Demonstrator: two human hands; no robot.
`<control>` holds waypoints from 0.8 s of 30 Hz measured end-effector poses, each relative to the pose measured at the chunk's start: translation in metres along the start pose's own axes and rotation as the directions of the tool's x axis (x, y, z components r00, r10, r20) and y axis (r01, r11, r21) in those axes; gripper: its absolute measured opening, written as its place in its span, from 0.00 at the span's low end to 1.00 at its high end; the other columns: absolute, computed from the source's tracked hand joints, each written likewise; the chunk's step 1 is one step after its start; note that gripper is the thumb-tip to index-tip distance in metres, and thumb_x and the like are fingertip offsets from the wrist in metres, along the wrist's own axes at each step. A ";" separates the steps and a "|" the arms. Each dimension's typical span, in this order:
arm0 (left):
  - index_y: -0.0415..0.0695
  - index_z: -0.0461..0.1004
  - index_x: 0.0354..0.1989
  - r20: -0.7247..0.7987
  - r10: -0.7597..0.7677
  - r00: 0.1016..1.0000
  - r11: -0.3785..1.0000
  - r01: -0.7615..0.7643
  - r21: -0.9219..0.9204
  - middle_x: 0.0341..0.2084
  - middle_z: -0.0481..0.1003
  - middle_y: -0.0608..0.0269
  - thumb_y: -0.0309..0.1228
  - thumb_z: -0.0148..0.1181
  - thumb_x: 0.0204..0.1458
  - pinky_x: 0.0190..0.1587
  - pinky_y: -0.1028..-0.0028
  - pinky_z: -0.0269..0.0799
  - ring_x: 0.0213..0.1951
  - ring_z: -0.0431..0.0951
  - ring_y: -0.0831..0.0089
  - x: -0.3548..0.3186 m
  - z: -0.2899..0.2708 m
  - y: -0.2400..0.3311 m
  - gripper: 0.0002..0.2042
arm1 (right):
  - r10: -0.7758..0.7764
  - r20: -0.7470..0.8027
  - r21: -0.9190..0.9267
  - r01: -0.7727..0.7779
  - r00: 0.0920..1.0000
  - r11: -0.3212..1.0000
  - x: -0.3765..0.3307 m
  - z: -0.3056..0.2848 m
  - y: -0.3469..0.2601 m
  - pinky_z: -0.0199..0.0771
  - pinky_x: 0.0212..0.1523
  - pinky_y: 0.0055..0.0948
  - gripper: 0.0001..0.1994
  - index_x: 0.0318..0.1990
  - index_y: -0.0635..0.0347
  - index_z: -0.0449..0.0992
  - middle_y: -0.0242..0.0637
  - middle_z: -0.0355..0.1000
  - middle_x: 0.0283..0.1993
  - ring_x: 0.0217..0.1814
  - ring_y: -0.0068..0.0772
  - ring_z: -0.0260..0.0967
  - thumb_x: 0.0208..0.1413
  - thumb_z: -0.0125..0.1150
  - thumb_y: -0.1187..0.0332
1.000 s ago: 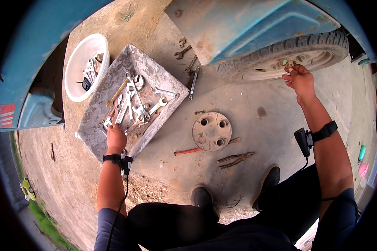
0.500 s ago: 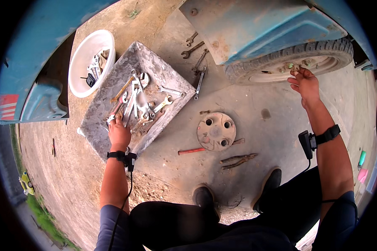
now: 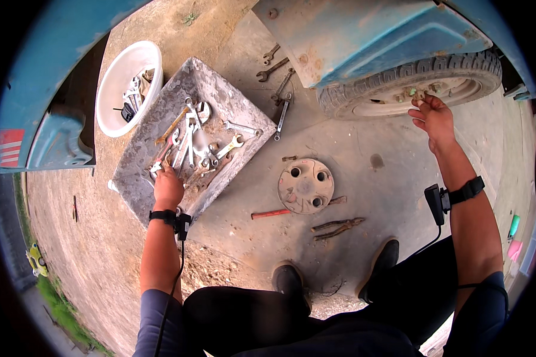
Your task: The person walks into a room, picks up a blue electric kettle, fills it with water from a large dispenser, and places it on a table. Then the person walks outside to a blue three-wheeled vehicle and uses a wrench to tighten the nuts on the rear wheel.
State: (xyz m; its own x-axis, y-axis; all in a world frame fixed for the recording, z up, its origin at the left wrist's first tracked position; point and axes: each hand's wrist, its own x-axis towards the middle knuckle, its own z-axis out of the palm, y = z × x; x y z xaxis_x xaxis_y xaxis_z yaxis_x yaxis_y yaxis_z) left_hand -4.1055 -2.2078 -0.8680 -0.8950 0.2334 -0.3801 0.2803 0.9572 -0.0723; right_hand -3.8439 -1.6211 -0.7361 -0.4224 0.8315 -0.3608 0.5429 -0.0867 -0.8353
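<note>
My left hand (image 3: pixel 169 189) reaches into a worn grey metal tray (image 3: pixel 226 84). Its fingers are closed among the tools beside a red-handled tool (image 3: pixel 165 152); what they grip is hidden. Several open-end and combination wrenches lie piled there, with an adjustable wrench (image 3: pixel 203 113) near the top of the pile. At far right, my right hand (image 3: pixel 438 124) is raised to the hub of a wheel (image 3: pixel 369 110) under a blue vehicle body. Thumb and forefinger are pinched on a wheel nut at the hub; the other fingers are loosely curled.
A white plastic tub (image 3: pixel 109 113) with tools stands beyond the tray. On the concrete lie a round wheel cover (image 3: pixel 305 185) over a red-handled tool (image 3: pixel 270 214), pliers (image 3: pixel 337 228) and several wrenches (image 3: pixel 283 118). Blue bodywork (image 3: pixel 393 47) overhangs the wheel.
The view has shifted slightly. My left hand stays among the tools in the tray with little movement, and my right hand stays at the wheel hub.
</note>
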 end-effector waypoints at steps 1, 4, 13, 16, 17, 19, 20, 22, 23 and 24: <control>0.37 0.68 0.52 0.004 0.009 1.000 1.000 -0.009 0.010 0.51 0.70 0.38 0.35 0.66 0.50 0.53 0.56 0.73 0.52 0.74 0.45 0.000 -0.001 -0.003 0.23 | 0.004 -0.002 -0.004 -0.004 1.000 1.000 0.000 0.001 -0.001 0.74 0.39 0.24 0.11 0.52 0.55 0.73 0.30 0.78 0.47 0.41 0.22 0.76 0.65 0.55 0.67; 0.35 0.65 0.54 0.037 -0.008 0.999 1.000 0.007 0.023 0.52 0.69 0.36 0.33 0.64 0.52 0.55 0.57 0.72 0.54 0.74 0.44 -0.001 -0.005 0.001 0.24 | 0.014 -0.010 -0.015 -0.014 1.000 1.000 -0.002 0.000 -0.001 0.74 0.39 0.24 0.11 0.52 0.55 0.73 0.30 0.78 0.47 0.41 0.22 0.76 0.65 0.55 0.67; 0.34 0.65 0.53 0.077 -0.031 0.997 0.999 0.034 -0.039 0.53 0.70 0.34 0.35 0.63 0.52 0.57 0.55 0.70 0.56 0.72 0.42 0.002 0.008 -0.008 0.24 | 0.010 -0.005 0.008 -0.010 1.000 1.000 0.005 -0.003 0.005 0.74 0.39 0.24 0.10 0.51 0.54 0.73 0.30 0.78 0.47 0.41 0.23 0.77 0.64 0.56 0.67; 0.33 0.65 0.52 0.115 -0.023 0.993 0.998 0.030 -0.056 0.53 0.71 0.35 0.36 0.64 0.51 0.58 0.56 0.69 0.56 0.72 0.43 0.003 0.011 -0.002 0.24 | 0.009 -0.004 0.025 -0.009 1.000 1.000 0.006 -0.004 0.007 0.74 0.39 0.24 0.10 0.51 0.54 0.74 0.30 0.78 0.47 0.41 0.23 0.77 0.64 0.56 0.67; 0.32 0.65 0.51 0.133 -0.001 0.991 0.998 0.009 -0.063 0.53 0.71 0.36 0.36 0.64 0.51 0.58 0.57 0.69 0.56 0.72 0.44 0.003 0.010 0.000 0.25 | 0.010 -0.003 0.026 -0.010 1.000 1.000 0.005 -0.003 0.007 0.74 0.39 0.24 0.10 0.51 0.54 0.74 0.30 0.78 0.47 0.41 0.23 0.77 0.64 0.56 0.67; 0.32 0.67 0.49 0.151 0.044 0.988 0.998 -0.037 -0.049 0.48 0.74 0.36 0.38 0.66 0.49 0.57 0.58 0.70 0.55 0.74 0.46 0.004 0.008 0.002 0.25 | 0.012 -0.008 0.032 -0.012 1.000 0.999 0.005 -0.004 0.006 0.75 0.39 0.24 0.10 0.51 0.54 0.74 0.30 0.78 0.47 0.41 0.23 0.77 0.64 0.56 0.67; 0.33 0.68 0.48 0.174 0.044 0.984 0.999 -0.041 -0.018 0.48 0.75 0.38 0.39 0.66 0.49 0.57 0.59 0.71 0.54 0.74 0.47 0.004 0.007 0.004 0.25 | 0.016 -0.012 0.036 -0.015 1.000 0.999 0.005 -0.003 0.007 0.75 0.39 0.24 0.10 0.51 0.54 0.74 0.30 0.78 0.47 0.41 0.23 0.77 0.64 0.56 0.67; 0.34 0.70 0.48 0.220 0.042 0.974 0.998 -0.053 0.041 0.48 0.75 0.40 0.40 0.65 0.50 0.57 0.59 0.71 0.53 0.76 0.48 -0.001 -0.005 0.016 0.23 | 0.022 -0.013 0.051 -0.021 1.000 0.999 0.006 -0.004 0.007 0.75 0.39 0.24 0.11 0.51 0.55 0.74 0.30 0.78 0.47 0.41 0.23 0.77 0.64 0.56 0.67; 0.35 0.71 0.48 0.209 0.049 0.977 0.998 -0.056 0.027 0.48 0.76 0.41 0.39 0.65 0.49 0.56 0.59 0.72 0.53 0.76 0.49 0.004 0.002 0.012 0.23 | 0.024 -0.010 0.060 -0.024 1.000 0.998 0.005 -0.005 0.006 0.75 0.39 0.24 0.11 0.51 0.55 0.74 0.31 0.78 0.47 0.41 0.23 0.77 0.64 0.55 0.67; 0.35 0.71 0.48 0.203 0.044 0.978 0.999 -0.045 0.000 0.48 0.76 0.41 0.39 0.65 0.50 0.56 0.59 0.72 0.52 0.76 0.49 0.004 0.002 0.010 0.22 | 0.028 -0.003 0.072 -0.028 1.000 0.997 0.005 -0.004 0.006 0.75 0.39 0.24 0.11 0.51 0.55 0.74 0.31 0.78 0.47 0.41 0.23 0.77 0.64 0.55 0.67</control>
State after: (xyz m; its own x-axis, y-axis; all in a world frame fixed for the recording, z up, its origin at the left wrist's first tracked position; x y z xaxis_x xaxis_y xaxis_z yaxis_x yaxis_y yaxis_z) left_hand -4.1058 -2.1974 -0.8725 -0.7928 0.2360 -0.5619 0.3204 0.9457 -0.0550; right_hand -3.8395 -1.6156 -0.7409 -0.4047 0.8306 -0.3825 0.5006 -0.1488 -0.8528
